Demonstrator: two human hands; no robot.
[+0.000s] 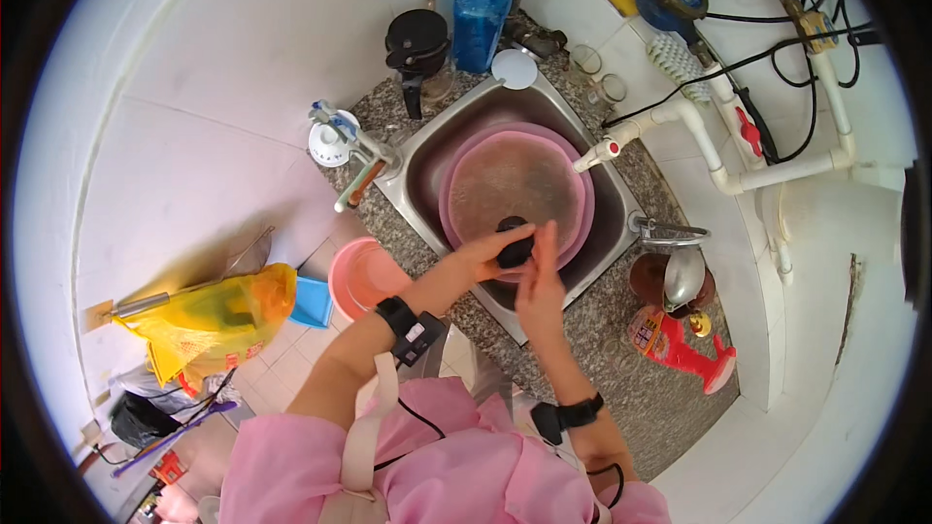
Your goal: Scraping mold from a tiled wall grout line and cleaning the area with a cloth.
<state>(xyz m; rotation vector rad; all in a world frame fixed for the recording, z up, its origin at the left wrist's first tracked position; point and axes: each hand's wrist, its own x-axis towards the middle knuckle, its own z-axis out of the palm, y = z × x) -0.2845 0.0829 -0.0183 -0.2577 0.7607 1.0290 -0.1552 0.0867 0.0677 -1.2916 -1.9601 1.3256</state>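
My left hand (477,259) grips a small round black object (515,251) over the near rim of a pink basin (445,181). What the object is cannot be made out. Close against its right side, my right hand (540,283) has its fingers stretched out, slightly blurred; whether they touch the object is unclear. Cloudy water (510,178) fills much of the basin, with a darker patch toward its right. The basin stands in a stainless steel sink (426,160), under the mouth of a white plastic tap (598,155).
Around the sink runs a speckled stone counter (641,422). On it are a blue pump bottle (480,21), a black-lidded jug (416,39), a metal ladle (684,276) and a red spray bottle (677,345). A metal faucet (378,160) rises at the left; a pink bucket (364,276) stands below.
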